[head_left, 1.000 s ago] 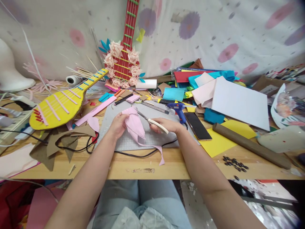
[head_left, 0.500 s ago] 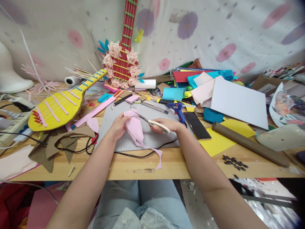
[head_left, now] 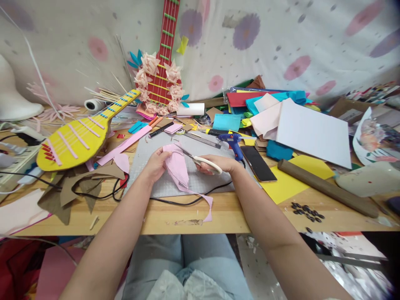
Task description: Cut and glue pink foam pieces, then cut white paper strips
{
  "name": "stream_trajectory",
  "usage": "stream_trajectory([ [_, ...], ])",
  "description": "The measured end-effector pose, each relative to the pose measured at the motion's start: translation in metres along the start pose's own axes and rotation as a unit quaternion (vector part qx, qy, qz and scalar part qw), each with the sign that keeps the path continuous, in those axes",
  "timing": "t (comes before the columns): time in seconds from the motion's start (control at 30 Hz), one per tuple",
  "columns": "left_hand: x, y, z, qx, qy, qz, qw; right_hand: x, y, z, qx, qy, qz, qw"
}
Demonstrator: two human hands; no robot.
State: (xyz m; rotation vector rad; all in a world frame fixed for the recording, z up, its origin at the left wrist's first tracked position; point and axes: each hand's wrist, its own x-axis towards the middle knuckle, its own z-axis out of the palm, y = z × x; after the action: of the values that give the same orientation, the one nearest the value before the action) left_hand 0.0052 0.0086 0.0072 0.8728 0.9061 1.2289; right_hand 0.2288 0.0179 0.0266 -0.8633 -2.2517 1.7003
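My left hand (head_left: 155, 164) is closed on a folded piece of pink paper (head_left: 179, 168), held over a grey cutting mat (head_left: 146, 155). A long cut strip of the pink paper (head_left: 204, 204) trails down over the table's front edge. My right hand (head_left: 218, 163) grips cream-handled scissors (head_left: 204, 161), whose blades reach into the top of the pink paper.
A yellow cardboard guitar (head_left: 78, 137) lies at left and a red one with paper flowers (head_left: 161, 83) leans on the wall. A blue glue gun (head_left: 233, 142), phone (head_left: 258, 163), brown tube (head_left: 325, 187), black cable (head_left: 184, 202) and stacked coloured paper (head_left: 275, 112) crowd the table.
The scissors' blades have moved a little further into the pink paper, and the trailing strip has swung slightly left. Both hands stay in place.
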Motion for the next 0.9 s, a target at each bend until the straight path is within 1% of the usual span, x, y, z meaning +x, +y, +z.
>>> stream_trajectory([
  [0.17, -0.0011, 0.0006, 0.0010, 0.003, -0.002, 0.002, 1.000, 0.0008, 0.0018, -0.0009, -0.037, 0.004, 0.003, 0.999],
  [0.3, -0.0017, 0.0013, 0.0017, 0.008, 0.008, -0.001, 1.000, 0.0009, 0.0027, -0.0018, -0.057, 0.012, 0.007, 0.998],
  [0.53, -0.0016, 0.0014, 0.0013, 0.010, 0.009, 0.002, 1.000, 0.0006, 0.0012, -0.0017, -0.037, 0.028, 0.019, 0.999],
  [0.77, -0.0027, 0.0023, 0.0019, 0.005, 0.004, -0.005, 1.000, -0.0007, 0.0018, -0.0027, -0.010, 0.030, 0.026, 0.999],
  [0.9, -0.0029, 0.0022, 0.0025, 0.003, 0.002, -0.015, 1.000, -0.0011, 0.0034, -0.0041, -0.017, 0.036, 0.033, 0.999],
])
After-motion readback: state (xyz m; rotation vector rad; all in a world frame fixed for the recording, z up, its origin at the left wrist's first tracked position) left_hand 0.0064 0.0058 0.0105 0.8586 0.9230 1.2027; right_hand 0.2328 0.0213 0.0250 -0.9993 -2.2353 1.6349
